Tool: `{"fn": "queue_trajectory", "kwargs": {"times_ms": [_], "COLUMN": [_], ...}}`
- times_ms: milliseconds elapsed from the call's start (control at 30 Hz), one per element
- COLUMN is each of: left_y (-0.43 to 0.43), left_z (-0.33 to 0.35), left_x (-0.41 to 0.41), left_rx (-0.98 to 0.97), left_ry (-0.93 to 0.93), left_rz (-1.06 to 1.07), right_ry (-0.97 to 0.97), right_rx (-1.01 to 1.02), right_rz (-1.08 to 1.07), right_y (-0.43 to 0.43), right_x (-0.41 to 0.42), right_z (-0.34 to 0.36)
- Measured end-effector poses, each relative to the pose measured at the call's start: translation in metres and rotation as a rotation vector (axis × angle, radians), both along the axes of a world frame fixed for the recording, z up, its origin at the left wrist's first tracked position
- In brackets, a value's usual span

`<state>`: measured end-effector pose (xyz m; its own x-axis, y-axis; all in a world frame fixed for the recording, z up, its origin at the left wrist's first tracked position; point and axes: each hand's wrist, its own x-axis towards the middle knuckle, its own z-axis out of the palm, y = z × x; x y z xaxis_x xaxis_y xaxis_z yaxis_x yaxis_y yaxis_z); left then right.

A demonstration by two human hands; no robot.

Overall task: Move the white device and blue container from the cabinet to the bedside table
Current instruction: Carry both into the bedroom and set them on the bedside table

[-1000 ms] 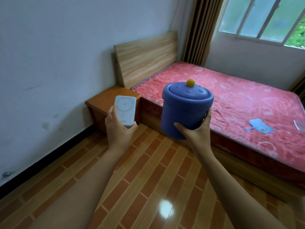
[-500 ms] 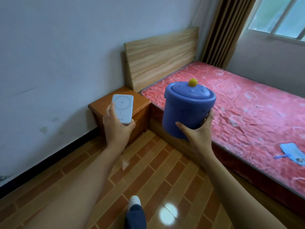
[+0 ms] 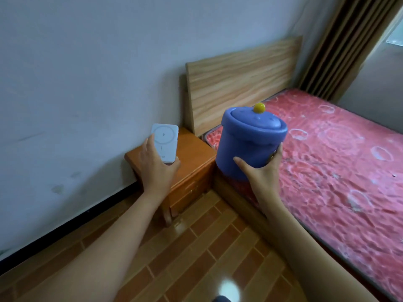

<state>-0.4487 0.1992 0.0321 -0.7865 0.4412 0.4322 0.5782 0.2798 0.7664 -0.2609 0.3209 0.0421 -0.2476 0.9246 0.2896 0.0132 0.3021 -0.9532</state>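
Left hand [image 3: 157, 168] grips device [image 3: 165, 144] right over the counter [image 3: 196, 159] (nearer hand), right hand [image 3: 260, 174] holds container [image 3: 248, 141] upright, just right of it, over the bed [image 3: 340, 153] edge.

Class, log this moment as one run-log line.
left hand: holds white device | right hand: holds blue container | bedside table: neither item placed yet

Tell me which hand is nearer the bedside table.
Left. The left hand, holding the white device, hovers over the bedside table; the right hand holds the blue container beside it.
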Motion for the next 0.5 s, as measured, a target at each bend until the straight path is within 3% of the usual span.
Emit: {"fn": "queue_trajectory", "kwargs": {"times_ms": [500], "left_y": [0.135], "left_z": [-0.070], "left_x": [-0.120], "left_rx": [-0.137], "left_ry": [-0.060], "left_rz": [0.357], "right_ry": [-0.076], "right_rx": [-0.043], "right_rz": [0.362], "right_y": [0.186], "right_x": [-0.182], "right_z": [-0.065]}}
